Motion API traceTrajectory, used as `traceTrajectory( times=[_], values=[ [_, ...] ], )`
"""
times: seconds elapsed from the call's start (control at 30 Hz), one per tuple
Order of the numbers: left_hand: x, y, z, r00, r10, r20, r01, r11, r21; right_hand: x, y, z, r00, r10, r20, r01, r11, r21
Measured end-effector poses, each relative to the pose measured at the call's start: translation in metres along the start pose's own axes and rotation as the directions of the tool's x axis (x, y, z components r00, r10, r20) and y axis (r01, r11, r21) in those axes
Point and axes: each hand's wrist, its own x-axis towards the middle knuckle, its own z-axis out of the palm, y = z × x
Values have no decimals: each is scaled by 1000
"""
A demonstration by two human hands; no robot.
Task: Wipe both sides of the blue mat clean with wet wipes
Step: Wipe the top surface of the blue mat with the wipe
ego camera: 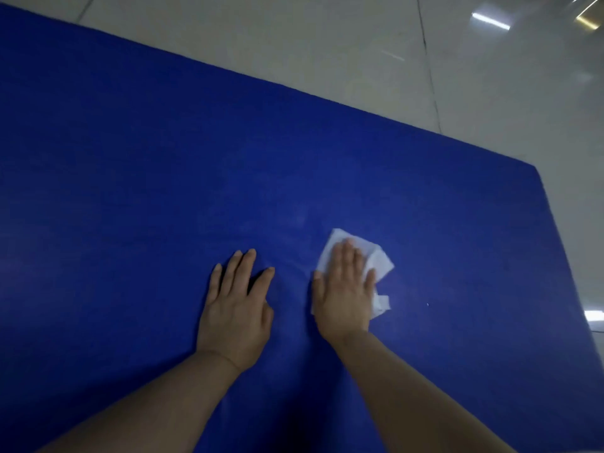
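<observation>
Blue mat [130, 191]: I count one, flat on the floor.
Wet wipe [379, 261]: I count one, white.
Hands: I count two, left hand [237, 313] and right hand [343, 292].

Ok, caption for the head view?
Right hand presses a wipe flat on the blue mat; left hand braces beside it.

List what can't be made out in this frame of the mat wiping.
- Underside of the blue mat: head view, hidden, since it lies flat on the floor.
- Mat's left and near edges: cut off by the frame.
- Most of the wet wipe: covered by the flat right hand.
- Dirt or wet streaks near the left hand: too faint and blurred.
</observation>
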Motion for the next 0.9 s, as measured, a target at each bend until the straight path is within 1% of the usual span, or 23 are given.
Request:
traceTrajectory(
  times=[0.03,0.07,0.1,0.13,0.17,0.23,0.3,0.33,0.37,0.4,0.43,0.5,0.53,0.57,0.6,0.63,0.67,0.7,0.73,0.77,0.8,0.83,0.9],
  values=[
    [0,0,-1,1000,-4,10,4,1000,2,-9,-11,3,992,-127,-3,127,992,-3],
    [0,0,-2,1000,-7,15,7,1000,2,-18,-16,9,960,-280,-1,280,960,-11],
    [1,0,-2,1000,-9,17,9,1000,0,-24,-14,13,920,-391,-3,391,920,-30],
    [1,0,-2,1000,-8,15,8,1000,0,-23,-4,13,908,-419,5,419,907,-38],
    [1,0,-2,1000,-9,11,9,1000,0,-19,11,11,927,-375,1,375,926,-45],
    [1,0,-1,1000,-9,5,9,1000,2,-8,47,9,989,-140,-57,138,990,-36],
    [1,0,-1,1000,-11,3,11,1000,12,1,66,6,991,130,40,-132,990,42],
    [1,0,-1,1000,-10,5,10,1000,17,0,62,4,982,182,59,-184,982,42],
    [1,0,-1,1000,-10,10,10,1000,22,-5,49,3,988,151,35,-152,988,29],
    [1,0,-1,1000,-11,15,11,1000,29,-13,31,2,999,46,-23,-46,999,16],
    [1,0,-1,1000,-12,21,12,999,35,-23,12,5,995,-93,-40,93,996,8],
    [2,0,-2,999,-15,29,13,999,44,-41,-5,15,928,-372,-27,371,928,-32],
    [3,0,-2,999,-15,32,14,999,44,-42,0,16,908,-420,-1,419,907,-45],
    [3,0,-2,999,-16,34,14,999,41,-38,12,14,921,-390,-1,389,920,-43],
    [2,0,-2,999,-18,35,16,999,37,-32,30,13,952,-304,-23,303,952,-46],
    [2,0,-2,999,-19,35,17,999,35,-25,52,13,983,-171,-64,169,985,-39],
    [2,0,-1,999,-19,33,18,999,35,-18,75,11,999,-9,-50,8,1000,-5],
    [2,0,-1,999,-19,33,18,999,36,-13,93,6,988,151,10,-152,987,57],
    [2,0,-1,999,-18,33,17,999,37,-11,105,3,961,268,67,-274,956,101],
    [2,0,-1,999,-18,34,16,999,36,-11,107,2,935,342,91,-351,929,118],
    [2,0,-1,999,-18,34,17,999,35,-14,99,2,934,351,70,-357,929,102],
    [2,0,-1,999,-18,34,17,999,34,-22,85,6,957,289,-4,-288,955,74],
    [2,1,-2,999,-18,33,17,999,30,-39,53,11,998,45,-41,-42,997,58]
  ],
)
